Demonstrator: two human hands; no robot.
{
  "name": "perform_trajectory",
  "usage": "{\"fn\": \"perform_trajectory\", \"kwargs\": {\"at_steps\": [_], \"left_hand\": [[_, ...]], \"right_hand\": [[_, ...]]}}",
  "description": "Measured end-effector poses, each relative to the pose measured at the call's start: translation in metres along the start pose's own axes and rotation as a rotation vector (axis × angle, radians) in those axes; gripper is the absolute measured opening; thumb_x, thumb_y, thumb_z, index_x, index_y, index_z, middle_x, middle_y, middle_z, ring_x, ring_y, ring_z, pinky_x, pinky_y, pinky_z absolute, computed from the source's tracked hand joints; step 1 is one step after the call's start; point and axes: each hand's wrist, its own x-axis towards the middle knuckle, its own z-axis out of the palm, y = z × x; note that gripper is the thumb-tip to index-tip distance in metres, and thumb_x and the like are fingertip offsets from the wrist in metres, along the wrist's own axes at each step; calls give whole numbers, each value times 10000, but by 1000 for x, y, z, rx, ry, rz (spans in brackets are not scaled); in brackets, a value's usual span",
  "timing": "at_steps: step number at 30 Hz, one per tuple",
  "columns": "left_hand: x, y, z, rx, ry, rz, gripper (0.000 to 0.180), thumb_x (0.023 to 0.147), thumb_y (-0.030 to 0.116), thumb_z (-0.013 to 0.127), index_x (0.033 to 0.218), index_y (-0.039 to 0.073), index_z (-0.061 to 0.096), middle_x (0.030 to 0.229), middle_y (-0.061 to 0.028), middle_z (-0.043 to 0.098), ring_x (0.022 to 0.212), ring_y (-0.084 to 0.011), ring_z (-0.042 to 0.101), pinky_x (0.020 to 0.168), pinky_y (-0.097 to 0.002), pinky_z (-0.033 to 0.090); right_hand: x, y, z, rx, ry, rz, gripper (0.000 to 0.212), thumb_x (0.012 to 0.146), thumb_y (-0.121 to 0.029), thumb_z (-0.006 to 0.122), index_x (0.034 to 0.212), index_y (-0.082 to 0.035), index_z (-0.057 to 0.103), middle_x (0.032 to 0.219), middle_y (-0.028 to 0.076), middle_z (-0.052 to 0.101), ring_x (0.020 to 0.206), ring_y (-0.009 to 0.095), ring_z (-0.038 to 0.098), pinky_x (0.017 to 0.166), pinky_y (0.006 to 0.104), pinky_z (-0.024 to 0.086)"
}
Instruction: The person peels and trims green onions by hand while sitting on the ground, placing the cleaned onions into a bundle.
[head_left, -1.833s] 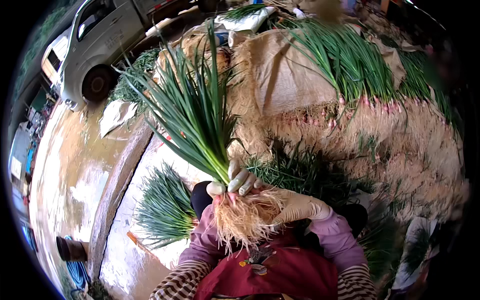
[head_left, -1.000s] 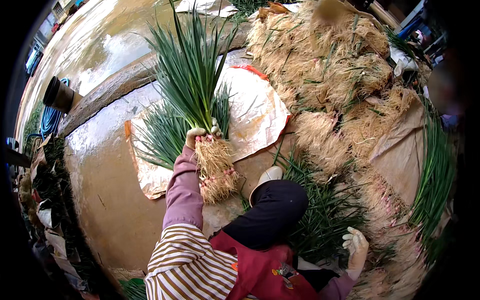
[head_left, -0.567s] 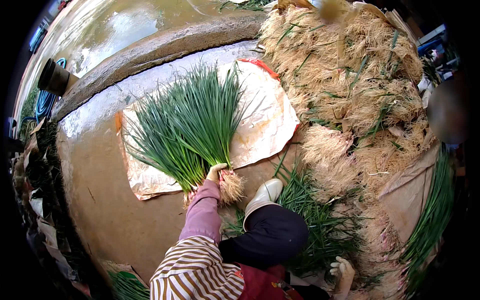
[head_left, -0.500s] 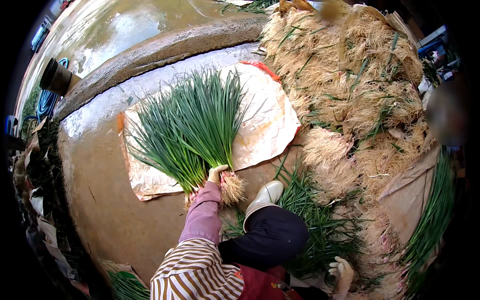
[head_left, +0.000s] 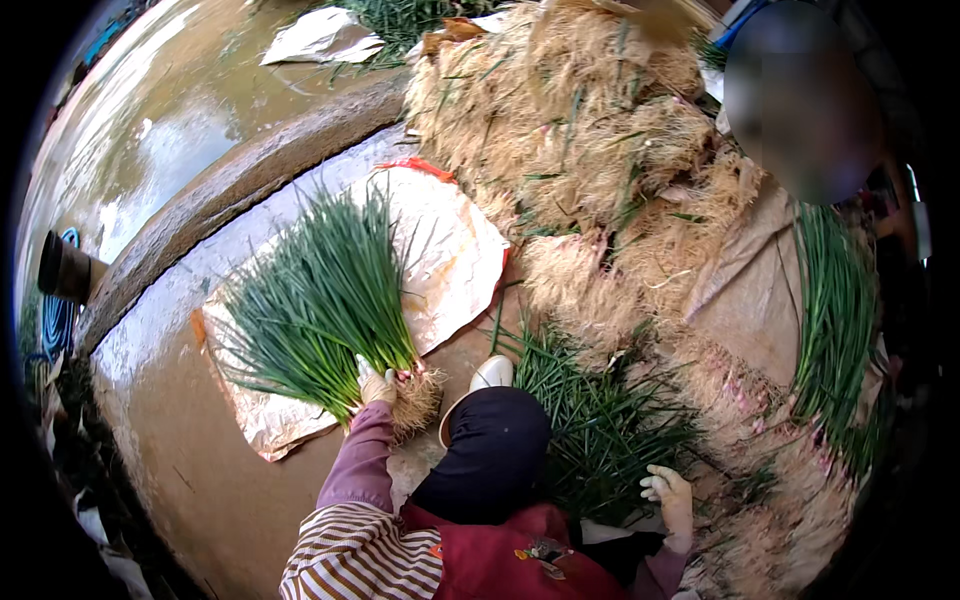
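Observation:
A large bunch of spring onions (head_left: 325, 295) lies on a pale sack sheet (head_left: 455, 245), leaves pointing away from me and pale roots toward me. My left hand (head_left: 376, 384), in a light glove, rests at the base of the bunch beside the root clump (head_left: 418, 402). Its fingers look stretched out and apart, though part of them is hidden against the stems. At the lower right, my right hand (head_left: 670, 492), also gloved, hangs over loose green leaves (head_left: 600, 430). It holds nothing, with its fingers loosely apart.
A big heap of rooty spring onions (head_left: 570, 130) fills the far right. Another green bunch (head_left: 838, 310) lies near the right edge beside a brown sack (head_left: 750, 280). A low concrete curb (head_left: 240, 175) borders wet ground. A dark bucket (head_left: 68, 268) stands far left; another person (head_left: 800, 100) is blurred at upper right.
My view has swung to the right. My left hand has shifted from lying across the right-hand stems to the base between the stems, its fingers now pointing away. My right hand still holds nothing.

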Motion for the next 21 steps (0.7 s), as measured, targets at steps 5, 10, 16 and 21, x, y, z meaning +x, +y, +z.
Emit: {"fn": "perform_trajectory", "kwargs": {"at_steps": [5, 10, 16, 21], "left_hand": [[22, -34, -7, -718, -194, -194, 636, 638, 116, 664, 1196, -89, 436, 1160, -246, 514, 1065, -330, 502, 945, -365, 368], [71, 36, -53, -734, 112, 177, 513, 765, 94, 608, 1223, -72, 447, 1200, -170, 511, 1103, -233, 486, 956, -305, 360], [-77, 309, -169, -933, -407, 683, 355, 859, 75, 506, 1199, -25, 487, 1169, -114, 544, 1051, -142, 506, 878, -269, 398], [-222, 389, -156, -1031, -1006, 862, 361, 856, 42, 555, 1210, 8, 492, 1067, -76, 607, 922, -121, 572, 740, -224, 452]], "right_hand": [[-11, -29, -23, 64, 50, -114, 277, 909, -144, 490, 1117, 24, 558, 844, 81, 633, 658, 118, 573, 616, 239, 459], [-9, -61, -92, 282, 514, -438, 244, 920, -116, 471, 1101, 8, 577, 834, 86, 643, 617, 106, 559, 561, 215, 445], [52, -116, -163, -382, 1092, -553, 276, 857, -154, 540, 1061, 28, 578, 943, 169, 629, 748, 251, 614, 654, 324, 490], [83, -109, -174, -631, 891, -57, 306, 789, -238, 567, 936, 30, 579, 950, 211, 591, 843, 364, 587, 737, 434, 465]]}}
